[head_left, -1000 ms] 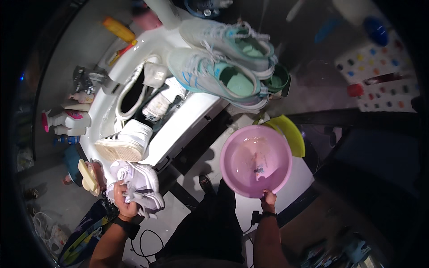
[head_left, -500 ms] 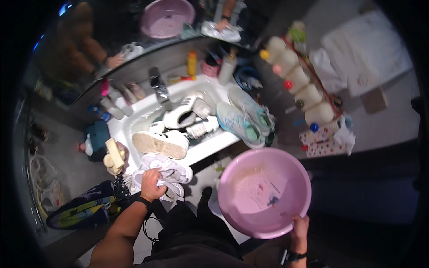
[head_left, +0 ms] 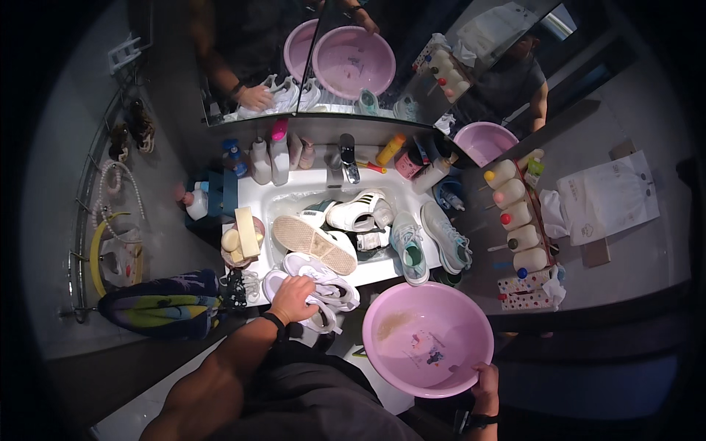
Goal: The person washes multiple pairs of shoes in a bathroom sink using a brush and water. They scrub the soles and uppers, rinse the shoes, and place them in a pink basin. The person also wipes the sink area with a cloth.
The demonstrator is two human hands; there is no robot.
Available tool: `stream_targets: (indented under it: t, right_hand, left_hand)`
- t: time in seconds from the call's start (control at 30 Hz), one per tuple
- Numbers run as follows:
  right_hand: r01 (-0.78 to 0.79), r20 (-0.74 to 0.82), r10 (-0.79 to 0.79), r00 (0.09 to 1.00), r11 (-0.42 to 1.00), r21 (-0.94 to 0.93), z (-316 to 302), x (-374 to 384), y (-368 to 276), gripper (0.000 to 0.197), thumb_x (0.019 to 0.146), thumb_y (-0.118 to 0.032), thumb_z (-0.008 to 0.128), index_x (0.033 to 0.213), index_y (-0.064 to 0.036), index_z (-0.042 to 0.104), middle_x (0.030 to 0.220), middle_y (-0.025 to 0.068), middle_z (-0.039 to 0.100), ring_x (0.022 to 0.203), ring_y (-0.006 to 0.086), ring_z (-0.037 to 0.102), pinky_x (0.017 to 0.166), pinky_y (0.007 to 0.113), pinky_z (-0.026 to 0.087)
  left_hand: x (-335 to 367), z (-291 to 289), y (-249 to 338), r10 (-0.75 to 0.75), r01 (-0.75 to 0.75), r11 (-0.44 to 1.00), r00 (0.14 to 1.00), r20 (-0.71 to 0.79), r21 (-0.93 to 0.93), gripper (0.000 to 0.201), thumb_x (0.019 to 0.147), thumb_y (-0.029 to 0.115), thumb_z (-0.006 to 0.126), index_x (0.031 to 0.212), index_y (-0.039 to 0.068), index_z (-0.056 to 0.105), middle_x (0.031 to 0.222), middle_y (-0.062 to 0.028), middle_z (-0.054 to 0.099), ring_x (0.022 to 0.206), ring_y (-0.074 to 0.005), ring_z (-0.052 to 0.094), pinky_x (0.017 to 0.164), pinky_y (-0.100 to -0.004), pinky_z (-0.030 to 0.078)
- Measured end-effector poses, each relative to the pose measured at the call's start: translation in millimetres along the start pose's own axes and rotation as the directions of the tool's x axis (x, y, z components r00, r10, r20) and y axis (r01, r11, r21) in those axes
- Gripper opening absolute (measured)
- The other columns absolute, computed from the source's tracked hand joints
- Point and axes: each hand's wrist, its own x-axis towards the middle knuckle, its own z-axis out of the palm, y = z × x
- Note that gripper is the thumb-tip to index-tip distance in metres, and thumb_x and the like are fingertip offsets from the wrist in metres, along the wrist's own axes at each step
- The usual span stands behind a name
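Note:
My right hand (head_left: 485, 384) grips the rim of a pink plastic basin (head_left: 397, 364), tilted beside the sink's front edge. Brownish murky residue lies in the basin's bottom. My left hand (head_left: 293, 298) is closed over a pair of white-lavender sneakers (head_left: 334, 292) at the front left edge of the sink; its fingertips are partly hidden among them. In the white sink (head_left: 259, 192) several white shoes lie heaped, one sneaker (head_left: 312, 244) showing its tan sole, another (head_left: 357, 211) with black stripes. A pair of pale grey-blue sneakers (head_left: 446, 234) rests on the sink's right side.
Bottles (head_left: 279, 158) and a black faucet (head_left: 348, 151) line the sink's back below a mirror (head_left: 250, 66). Soap bars (head_left: 247, 231) sit at the left, near a hanging patterned towel (head_left: 158, 303). A row of capped jugs (head_left: 518, 217) stands at the right beside a white bag (head_left: 610, 198).
My view has turned and tilted upward, so more of the mirror shows. Both hands keep their hold on the sneakers and the basin, which has hardly moved relative to the sink.

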Motion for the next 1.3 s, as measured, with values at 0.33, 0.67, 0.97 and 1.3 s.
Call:
stream_targets:
  t: [0.33, 0.67, 0.97, 1.3]
  right_hand:
    - [0.042, -0.158, -0.019, 0.987, 0.988, 0.148, -45, -63, 41, 0.043, 0.079, -0.001, 0.058, 0.119, 0.0136, 0.064, 0.105, 0.0202, 0.071, 0.092, 0.0351, 0.073, 0.087, 0.045, 0.061]
    - [0.421, -0.13, -0.416, 0.9, 0.907, 0.008, 48, -111, -118, 0.043, 0.082, 0.001, 0.056, 0.122, 0.0151, 0.063, 0.108, 0.015, 0.073, 0.091, 0.0236, 0.072, 0.084, 0.032, 0.057]
    - [0.9, 0.086, -0.9, 0.427, 0.414, -0.137, 215, -6, -165, 0.03, 0.091, 0.0, 0.064, 0.12, 0.009, 0.066, 0.102, 0.0068, 0.073, 0.087, 0.015, 0.066, 0.08, 0.028, 0.054]
    - [0.856, 0.481, -0.828, -0.29, -0.449, -0.256, 361, -13, -173, 0.078, 0.077, 0.004, 0.069, 0.153, 0.0088, 0.055, 0.092, 0.0229, 0.075, 0.071, 0.0359, 0.072, 0.066, 0.043, 0.059]
  left_hand:
    - [1, -1, -3, -0.026, 0.026, 1.0, 0.999, 0.042, 0.001, 0.039, 0.073, 0.033, 0.077, 0.102, 0.008, 0.067, 0.113, -0.0121, 0.066, 0.109, -0.0358, 0.063, 0.097, -0.046, 0.046]
    - [1, -1, -3, -0.019, 0.019, 1.0, 0.999, 0.026, -0.003, 0.038, 0.074, 0.033, 0.078, 0.102, 0.009, 0.068, 0.111, -0.0112, 0.065, 0.108, -0.0346, 0.063, 0.096, -0.0453, 0.046]
    - [4, -13, 1, -0.027, 0.034, 0.997, 0.995, 0.093, -0.067, 0.035, 0.077, 0.033, 0.08, 0.103, 0.01, 0.072, 0.113, -0.0107, 0.064, 0.11, -0.0344, 0.064, 0.097, -0.0477, 0.049]
    - [-2, -30, 12, 0.092, -0.093, 0.996, 0.973, 0.21, -0.004, 0.038, 0.081, 0.019, 0.081, 0.115, 0.007, 0.07, 0.132, -0.014, 0.061, 0.121, -0.0361, 0.065, 0.101, -0.049, 0.051]
